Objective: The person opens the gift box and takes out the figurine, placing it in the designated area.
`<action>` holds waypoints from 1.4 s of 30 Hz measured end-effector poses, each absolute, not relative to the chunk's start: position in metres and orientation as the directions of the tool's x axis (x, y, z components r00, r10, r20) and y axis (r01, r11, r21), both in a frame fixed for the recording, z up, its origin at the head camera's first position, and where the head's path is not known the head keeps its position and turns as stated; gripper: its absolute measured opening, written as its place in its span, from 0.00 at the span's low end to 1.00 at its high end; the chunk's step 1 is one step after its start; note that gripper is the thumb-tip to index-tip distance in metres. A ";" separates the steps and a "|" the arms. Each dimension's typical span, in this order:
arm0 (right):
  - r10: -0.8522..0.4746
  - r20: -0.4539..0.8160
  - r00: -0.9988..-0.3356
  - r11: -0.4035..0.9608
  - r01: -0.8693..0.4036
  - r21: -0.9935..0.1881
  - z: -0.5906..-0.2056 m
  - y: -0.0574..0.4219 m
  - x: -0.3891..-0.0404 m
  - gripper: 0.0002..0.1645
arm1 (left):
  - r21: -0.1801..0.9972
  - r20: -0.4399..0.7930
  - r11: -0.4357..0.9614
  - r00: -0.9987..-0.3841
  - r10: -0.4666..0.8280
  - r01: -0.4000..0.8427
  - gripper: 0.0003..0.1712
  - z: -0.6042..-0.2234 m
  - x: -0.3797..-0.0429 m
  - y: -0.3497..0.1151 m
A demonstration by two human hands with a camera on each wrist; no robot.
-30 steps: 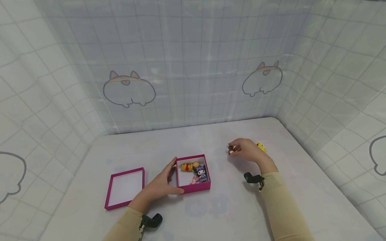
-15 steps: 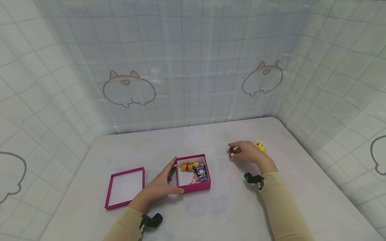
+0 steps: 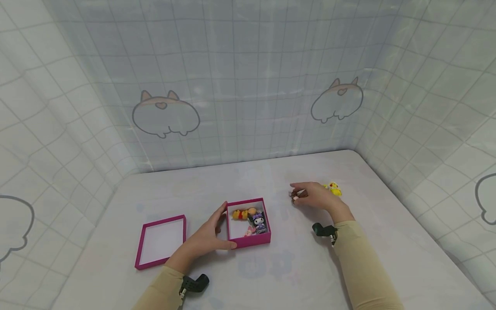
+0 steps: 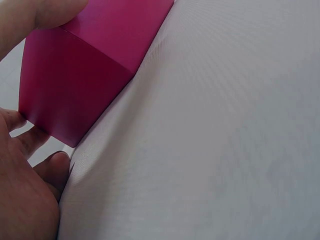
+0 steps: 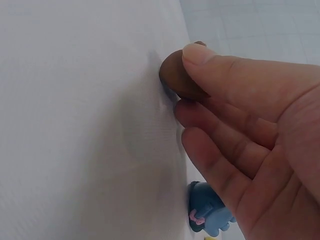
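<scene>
Wide-set thumb and fingers of the left hand (image 3: 205,239) clasp the smooth magenta box (image 3: 251,243), squarish, open side up, near a shallow lid (image 3: 162,240). Farther off, the right hand (image 3: 319,197) narrowly pinches a rounded brown toy (image 5: 175,74) by the cloth (image 3: 302,275), contact unclear; its bared end points left, long axis partly hidden. Beyond: a yellow toy (image 3: 335,189), then gridded sheeting (image 3: 248,129)

You've got gridded curtains (image 3: 255,56) on the far, left and right sides, two chubby cartoon animals (image 3: 166,118) on the far one, plus a pale tablecloth (image 3: 224,183) with faint bluish prints (image 3: 252,265) on the near side.
</scene>
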State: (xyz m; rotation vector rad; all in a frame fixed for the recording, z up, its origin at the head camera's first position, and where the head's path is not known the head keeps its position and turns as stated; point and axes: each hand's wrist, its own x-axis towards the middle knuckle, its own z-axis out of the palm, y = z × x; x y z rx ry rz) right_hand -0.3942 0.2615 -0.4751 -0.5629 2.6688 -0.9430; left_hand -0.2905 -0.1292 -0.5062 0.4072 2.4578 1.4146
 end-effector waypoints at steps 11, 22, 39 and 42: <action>-0.444 -0.116 -0.888 0.720 -0.276 -0.636 -0.471 0.259 -0.392 0.39 | 0.866 -0.100 0.489 -0.924 0.369 0.102 0.74 -0.506 -0.290 -0.128; -0.441 -0.107 -0.891 0.736 -0.291 -0.611 -0.472 0.257 -0.393 0.39 | 0.881 -0.099 0.464 -0.921 0.377 0.095 0.73 -0.506 -0.291 -0.129; -0.393 -0.111 -0.913 0.791 -0.274 -0.546 -0.456 0.258 -0.387 0.41 | 0.865 -0.093 0.490 -0.924 0.371 0.110 0.75 -0.506 -0.290 -0.129; -0.397 -0.085 -0.914 0.796 -0.297 -0.528 -0.450 0.259 -0.386 0.40 | 0.863 -0.098 0.495 -0.925 0.367 0.105 0.75 -0.507 -0.290 -0.129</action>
